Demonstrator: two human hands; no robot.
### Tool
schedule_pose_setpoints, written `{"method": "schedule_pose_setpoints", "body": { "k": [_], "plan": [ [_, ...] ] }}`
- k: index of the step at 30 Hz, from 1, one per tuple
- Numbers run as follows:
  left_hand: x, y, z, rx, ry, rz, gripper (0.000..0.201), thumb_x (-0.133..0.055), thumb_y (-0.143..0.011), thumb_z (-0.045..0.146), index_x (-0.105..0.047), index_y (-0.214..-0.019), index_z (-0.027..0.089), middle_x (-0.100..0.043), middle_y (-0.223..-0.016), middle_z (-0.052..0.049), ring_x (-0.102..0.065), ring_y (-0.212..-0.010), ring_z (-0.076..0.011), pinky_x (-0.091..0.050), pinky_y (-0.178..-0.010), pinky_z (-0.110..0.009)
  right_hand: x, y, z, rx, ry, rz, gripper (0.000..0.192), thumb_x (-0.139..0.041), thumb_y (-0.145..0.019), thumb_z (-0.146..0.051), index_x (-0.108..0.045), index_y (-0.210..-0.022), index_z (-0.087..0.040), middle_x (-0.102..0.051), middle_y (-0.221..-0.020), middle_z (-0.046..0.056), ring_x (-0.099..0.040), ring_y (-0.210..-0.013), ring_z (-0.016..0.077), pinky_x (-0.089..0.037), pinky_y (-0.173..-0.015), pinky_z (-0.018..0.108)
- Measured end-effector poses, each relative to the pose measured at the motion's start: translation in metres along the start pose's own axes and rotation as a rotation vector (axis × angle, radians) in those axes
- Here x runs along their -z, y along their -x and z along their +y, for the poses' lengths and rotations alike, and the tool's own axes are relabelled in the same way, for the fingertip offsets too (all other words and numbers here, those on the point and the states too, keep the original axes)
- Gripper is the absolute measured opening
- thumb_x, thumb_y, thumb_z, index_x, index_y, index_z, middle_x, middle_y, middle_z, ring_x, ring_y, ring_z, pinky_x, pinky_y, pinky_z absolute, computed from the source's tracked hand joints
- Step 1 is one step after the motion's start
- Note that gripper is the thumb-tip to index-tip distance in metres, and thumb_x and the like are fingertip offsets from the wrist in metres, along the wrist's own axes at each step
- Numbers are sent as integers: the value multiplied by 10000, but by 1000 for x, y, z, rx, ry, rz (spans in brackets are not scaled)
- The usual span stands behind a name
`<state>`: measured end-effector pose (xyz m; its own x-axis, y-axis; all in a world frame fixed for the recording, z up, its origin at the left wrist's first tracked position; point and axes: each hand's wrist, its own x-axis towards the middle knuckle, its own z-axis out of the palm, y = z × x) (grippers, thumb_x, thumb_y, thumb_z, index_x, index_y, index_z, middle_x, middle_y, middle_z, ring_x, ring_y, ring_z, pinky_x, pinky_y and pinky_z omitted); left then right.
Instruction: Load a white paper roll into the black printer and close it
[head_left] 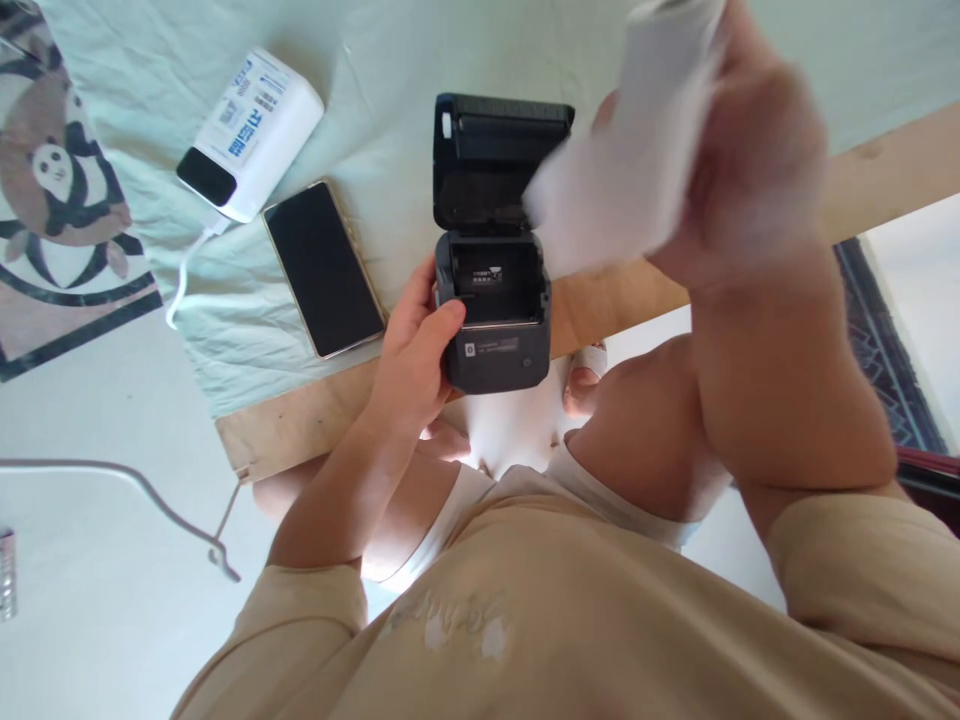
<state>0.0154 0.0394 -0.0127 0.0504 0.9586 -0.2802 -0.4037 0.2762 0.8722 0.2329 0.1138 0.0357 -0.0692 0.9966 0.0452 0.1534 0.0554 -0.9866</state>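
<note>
Both hands busy — your left hand [414, 345] grips the open printer [491, 300], your right hand [739, 160] clutches a blurred paper roll [622, 180] above it.

Matt black plastic printer [491, 300], white paper roll [630, 170]

The small boxy printer [491, 310] is dark grey, the flat phone [324, 268] black, the chunky power bank [251, 135] white with blue writing, the crumpled cloth [390, 130] pale green.
</note>
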Motion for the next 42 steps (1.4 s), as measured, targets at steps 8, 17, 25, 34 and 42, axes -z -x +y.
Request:
{"method": "schedule_pose_setpoints", "body": {
  "k": [8,17,25,34,42],
  "plan": [
    [-1,0,0,-13,-19,-27,309,-748,-857,334,-723,-1152,247,-788,-1018,-21,-787,-932,-211,-638,-729,-265,-12,7,30,-45,-176,209,356,-559,-696,-477,-386,-935,-279,-456,-798,3,-338,-513,118,-226,-420,284],
    [0,-2,-3,-66,-28,-19,273,-728,-872,325,-753,-1127,230,-762,-931,-17,-747,-771,-160,-586,-643,-238,-6,15,42,164,296,86,327,-702,-789,-457,-507,-956,-255,-587,-853,0,-513,-735,135,-485,-689,305],
    [-1,-1,0,-32,-61,-13,265,-716,-862,322,-742,-1117,254,-762,-908,-8,-748,-762,-176,-593,-621,-248,-3,17,51,205,594,62,488,-701,-689,-169,-609,-1152,-293,-683,-880,-9,-566,-748,183,-477,-786,358],
    [-1,0,0,17,5,-25,284,-740,-846,267,-738,-1127,229,-764,-915,-4,-742,-715,-146,-599,-606,-227,32,20,25,578,438,514,76,-498,-844,-265,-473,-777,-240,-427,-756,31,-314,-643,127,-276,-674,338],
    [-1,0,2,25,5,-34,309,-733,-864,282,-709,-1169,236,-802,-1126,-42,-754,-1208,-270,-663,-862,-297,54,6,62,179,686,254,545,-564,-535,-101,-616,-1050,-272,-637,-1115,113,-558,-967,235,-452,-802,371]
  ]
}}
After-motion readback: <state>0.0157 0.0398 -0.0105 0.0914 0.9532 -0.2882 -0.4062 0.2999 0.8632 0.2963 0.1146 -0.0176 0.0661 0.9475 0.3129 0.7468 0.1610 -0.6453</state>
